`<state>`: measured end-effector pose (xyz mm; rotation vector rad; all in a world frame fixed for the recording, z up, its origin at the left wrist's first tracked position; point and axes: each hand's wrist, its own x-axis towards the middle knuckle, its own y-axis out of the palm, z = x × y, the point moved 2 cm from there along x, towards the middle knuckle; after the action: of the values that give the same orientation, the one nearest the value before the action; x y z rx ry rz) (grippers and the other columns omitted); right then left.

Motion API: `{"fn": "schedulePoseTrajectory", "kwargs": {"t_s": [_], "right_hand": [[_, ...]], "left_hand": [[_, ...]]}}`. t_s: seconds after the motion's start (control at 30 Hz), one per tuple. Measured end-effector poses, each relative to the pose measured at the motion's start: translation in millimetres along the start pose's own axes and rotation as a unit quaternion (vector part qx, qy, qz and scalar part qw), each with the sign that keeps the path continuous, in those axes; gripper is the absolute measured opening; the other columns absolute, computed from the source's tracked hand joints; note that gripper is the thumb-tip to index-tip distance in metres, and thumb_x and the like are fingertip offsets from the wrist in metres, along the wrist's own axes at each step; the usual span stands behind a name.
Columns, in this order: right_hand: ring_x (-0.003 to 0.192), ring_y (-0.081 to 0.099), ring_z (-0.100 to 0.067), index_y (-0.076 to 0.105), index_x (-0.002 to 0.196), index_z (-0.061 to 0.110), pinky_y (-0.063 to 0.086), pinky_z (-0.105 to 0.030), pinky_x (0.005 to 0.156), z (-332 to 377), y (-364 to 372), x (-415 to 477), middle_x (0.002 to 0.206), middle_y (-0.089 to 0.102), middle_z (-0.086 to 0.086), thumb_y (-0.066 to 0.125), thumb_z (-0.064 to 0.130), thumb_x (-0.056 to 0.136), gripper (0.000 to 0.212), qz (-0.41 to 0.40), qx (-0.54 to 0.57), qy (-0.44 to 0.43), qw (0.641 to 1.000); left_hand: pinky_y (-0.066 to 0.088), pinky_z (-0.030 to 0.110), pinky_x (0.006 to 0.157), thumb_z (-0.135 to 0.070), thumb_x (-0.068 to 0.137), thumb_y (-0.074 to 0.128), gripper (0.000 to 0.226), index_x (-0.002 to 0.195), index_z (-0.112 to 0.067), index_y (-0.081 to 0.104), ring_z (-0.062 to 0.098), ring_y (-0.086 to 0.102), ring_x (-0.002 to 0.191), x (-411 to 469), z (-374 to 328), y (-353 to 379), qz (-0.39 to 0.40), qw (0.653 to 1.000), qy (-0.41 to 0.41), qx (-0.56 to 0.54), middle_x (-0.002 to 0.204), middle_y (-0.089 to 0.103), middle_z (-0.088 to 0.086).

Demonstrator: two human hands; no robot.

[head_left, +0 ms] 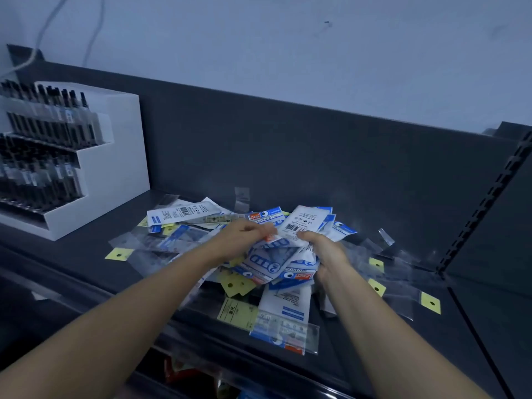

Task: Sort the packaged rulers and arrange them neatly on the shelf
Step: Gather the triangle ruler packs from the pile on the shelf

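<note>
Dark shelf fills the frame centre, with a heap of packaged rulers on it. Left hand and right hand both grip a bundle of packets, which hides their fingertips. Pen display at left is blurred.

Both forearms are bare from the bottom edge up to the wrists, with no sleeve, watch, bracelet or glove on either, and the left hand and right hand show bare fingers, though any rings would be too small to tell.
</note>
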<state>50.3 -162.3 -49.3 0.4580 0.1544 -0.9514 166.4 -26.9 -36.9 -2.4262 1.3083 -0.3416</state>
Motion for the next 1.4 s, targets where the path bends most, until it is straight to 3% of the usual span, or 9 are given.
{"fn": "schedulePoseTrajectory", "kwargs": {"t_s": [0.17, 0.33, 0.5, 0.6, 0.77, 1.0, 1.1, 1.27, 1.4], "right_hand": [[0.088, 0.071, -0.038, 0.063, 0.113, 0.001, 0.054, -0.06, 0.08, 0.9, 11.4, 0.6, 0.099, 0.072, -0.022, 0.071, -0.004, 0.076, 0.037, 0.022, -0.012, -0.002, 1.0], [0.084, 0.072, -0.038, 0.064, 0.111, 0.002, 0.057, -0.056, 0.074, 1.4, 11.2, 3.5, 0.096, 0.073, -0.021, 0.071, -0.002, 0.078, 0.034, 0.026, -0.033, 0.006, 0.999], [0.078, 0.072, -0.035, 0.065, 0.109, 0.002, 0.059, -0.049, 0.064, 3.7, 14.8, 1.8, 0.093, 0.073, -0.02, 0.071, -0.004, 0.078, 0.032, 0.025, -0.033, 0.007, 0.999], [0.073, 0.073, -0.032, 0.064, 0.108, 0.002, 0.06, -0.044, 0.055, 5.5, 13.4, 0.5, 0.091, 0.073, -0.02, 0.07, -0.004, 0.078, 0.031, 0.031, -0.032, 0.009, 0.999], [0.076, 0.072, -0.033, 0.064, 0.11, 0.002, 0.06, -0.045, 0.056, 7.2, 11.5, -0.5, 0.093, 0.073, -0.02, 0.071, -0.003, 0.078, 0.033, 0.034, -0.015, 0.002, 0.999], [0.087, 0.071, -0.038, 0.063, 0.116, 0.002, 0.056, -0.055, 0.078, 13.1, 2.2, -5.8, 0.1, 0.072, -0.021, 0.066, -0.006, 0.078, 0.039, 0.032, 0.067, -0.032, 0.997], [0.087, 0.071, -0.037, 0.063, 0.116, 0.002, 0.057, -0.054, 0.08, 21.6, -7.2, -11.4, 0.1, 0.073, -0.02, 0.066, -0.006, 0.079, 0.038, 0.029, 0.098, -0.052, 0.993], [0.096, 0.069, -0.038, 0.065, 0.114, 0.004, 0.051, -0.06, 0.088, 38.0, -16.9, -26.1, 0.108, 0.071, -0.019, 0.064, -0.005, 0.081, 0.034, 0.043, 0.131, -0.095, 0.986], [0.099, 0.068, -0.038, 0.066, 0.113, 0.005, 0.051, -0.059, 0.089, 47.5, -30.7, -37.6, 0.11, 0.07, -0.02, 0.064, -0.003, 0.082, 0.032, 0.037, 0.145, -0.114, 0.982]], "left_hand": [[0.041, 0.037, 0.098, -0.025, 0.097, 0.048, 0.033, 0.127, -0.019, 0.061, 0.023, 0.053, 0.117, 17.4, 36.0, -60.7, -0.196, 0.943, -0.069, 0.261, 0.133, 0.057, 0.003], [0.016, 0.062, 0.108, -0.06, 0.094, 0.032, 0.057, 0.136, -0.023, 0.044, 0.028, 0.037, 0.135, 23.1, 81.4, -106.2, -0.144, 0.817, -0.282, 0.482, 0.145, 0.043, 0.004], [0.039, 0.031, 0.073, -0.036, 0.097, 0.049, 0.024, 0.084, -0.022, 0.064, 0.018, 0.059, 0.085, 36.0, 76.6, -110.0, -0.197, 0.803, -0.13, 0.547, 0.088, 0.064, -0.004], [0.036, 0.028, 0.057, -0.02, 0.097, 0.049, 0.022, 0.082, -0.015, 0.066, 0.021, 0.058, 0.075, 37.9, 70.3, -105.3, -0.228, 0.803, -0.083, 0.544, 0.078, 0.06, -0.001], [0.033, 0.029, 0.054, -0.035, 0.101, 0.041, 0.036, 0.072, -0.02, 0.055, 0.023, 0.054, 0.065, 17.8, 11.0, -73.9, -0.32, 0.853, 0.044, 0.411, 0.071, 0.059, 0.001], [0.046, 0.039, 0.091, -0.045, 0.094, 0.051, 0.035, 0.084, -0.014, 0.066, 0.016, 0.057, 0.093, 14.0, -14.0, 0.7, -0.109, 0.981, 0.078, 0.143, 0.098, 0.064, -0.001], [0.039, 0.029, 0.094, -0.026, 0.088, 0.067, 0.01, 0.096, -0.021, 0.065, 0.012, 0.049, 0.11, 19.4, -20.8, 0.2, -0.119, 0.989, 0.058, 0.071, 0.117, 0.05, -0.003], [0.05, 0.046, 0.097, -0.042, 0.036, 0.096, 0.113, 0.135, -0.027, 0.042, 0.021, 0.059, 0.115, 30.1, -31.9, 3.8, -0.046, 0.99, -0.031, -0.128, 0.132, 0.054, -0.001], [0.057, 0.046, 0.083, -0.005, 0.059, 0.086, 0.068, 0.12, -0.011, 0.056, 0.029, 0.071, 0.092, 24.3, -54.2, 24.5, 0.032, 0.966, -0.045, -0.254, 0.11, 0.071, 0.011]]}}
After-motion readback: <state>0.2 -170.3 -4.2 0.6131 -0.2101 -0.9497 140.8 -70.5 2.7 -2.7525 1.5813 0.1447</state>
